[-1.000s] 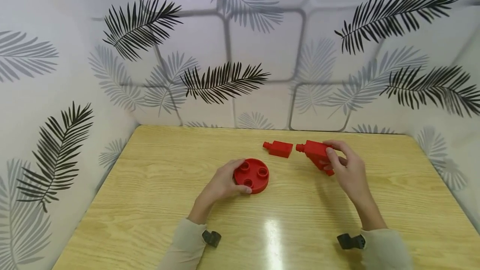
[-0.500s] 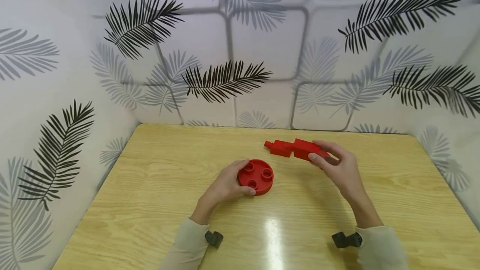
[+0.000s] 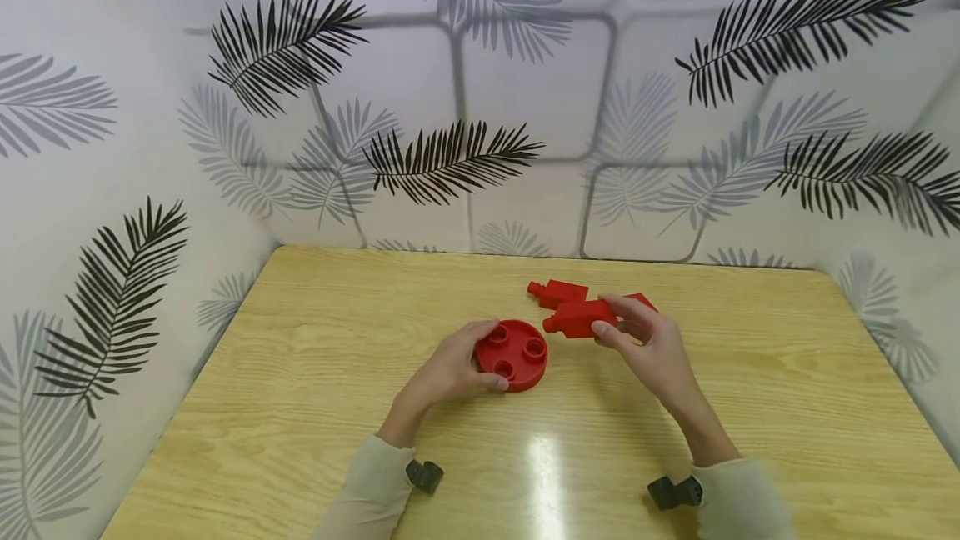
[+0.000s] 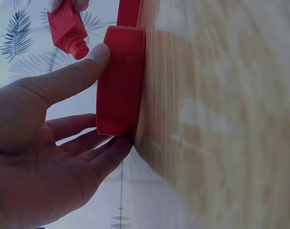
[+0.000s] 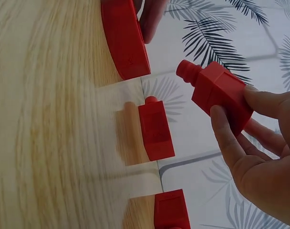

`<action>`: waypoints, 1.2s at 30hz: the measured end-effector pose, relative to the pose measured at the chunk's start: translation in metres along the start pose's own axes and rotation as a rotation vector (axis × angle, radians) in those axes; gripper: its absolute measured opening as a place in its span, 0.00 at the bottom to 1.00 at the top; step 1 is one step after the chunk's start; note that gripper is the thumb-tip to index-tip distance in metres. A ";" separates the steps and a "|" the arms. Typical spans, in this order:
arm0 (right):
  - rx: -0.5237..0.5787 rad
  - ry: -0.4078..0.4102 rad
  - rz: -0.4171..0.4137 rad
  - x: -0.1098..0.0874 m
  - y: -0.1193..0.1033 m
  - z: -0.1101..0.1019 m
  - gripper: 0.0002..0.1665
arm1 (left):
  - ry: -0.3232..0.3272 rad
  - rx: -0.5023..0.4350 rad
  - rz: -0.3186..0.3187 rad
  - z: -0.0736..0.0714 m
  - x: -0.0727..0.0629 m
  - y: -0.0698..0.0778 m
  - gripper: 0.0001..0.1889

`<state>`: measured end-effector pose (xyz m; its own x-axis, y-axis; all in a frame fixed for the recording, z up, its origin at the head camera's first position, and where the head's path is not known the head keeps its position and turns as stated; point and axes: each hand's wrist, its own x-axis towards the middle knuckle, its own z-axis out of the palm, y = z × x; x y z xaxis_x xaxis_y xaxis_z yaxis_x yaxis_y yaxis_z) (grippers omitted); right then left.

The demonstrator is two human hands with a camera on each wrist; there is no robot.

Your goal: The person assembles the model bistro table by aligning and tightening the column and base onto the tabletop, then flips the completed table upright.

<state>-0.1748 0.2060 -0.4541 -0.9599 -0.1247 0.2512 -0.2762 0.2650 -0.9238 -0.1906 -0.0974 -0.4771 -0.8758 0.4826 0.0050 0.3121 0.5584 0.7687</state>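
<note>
My left hand (image 3: 448,367) grips the rim of a round red base (image 3: 517,365) on the table, thumb on the near side and fingers on the far side. Three round sockets show inside the base. Between thumb and fingers my right hand (image 3: 651,348) pinches a red bottle-shaped block (image 3: 583,319). In the right wrist view this block (image 5: 223,90) is off the table, its ribbed neck tilted toward the base (image 5: 127,40). The left wrist view shows the thumb (image 4: 78,71) against the base's side wall, with the held block above.
A similar red block (image 3: 564,292) lies behind the base, its neck to the left. Another red piece (image 3: 641,301) lies beyond the right hand, partly hidden by it. The wooden table (image 3: 315,340) meets a leaf-patterned wall at the back.
My right hand has moved left and slightly nearer with the block, bringing its neck close to the base. The piece behind that hand has come partly into view. My left hand keeps its grip.
</note>
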 end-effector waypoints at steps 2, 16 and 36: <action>-0.006 -0.019 -0.007 0.000 0.001 0.003 0.28 | -0.003 -0.013 0.008 0.000 0.001 0.001 0.46; -0.175 -0.054 -0.054 0.001 -0.001 0.016 0.25 | -0.001 -0.035 -0.002 0.001 0.004 0.004 0.47; -0.093 -0.116 -0.155 -0.005 0.002 0.025 0.23 | -0.010 -0.029 -0.007 0.006 0.003 0.003 0.46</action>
<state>-0.1694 0.1835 -0.4637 -0.8951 -0.2789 0.3479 -0.4284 0.3210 -0.8447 -0.1896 -0.0901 -0.4783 -0.8740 0.4858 -0.0070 0.2948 0.5418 0.7871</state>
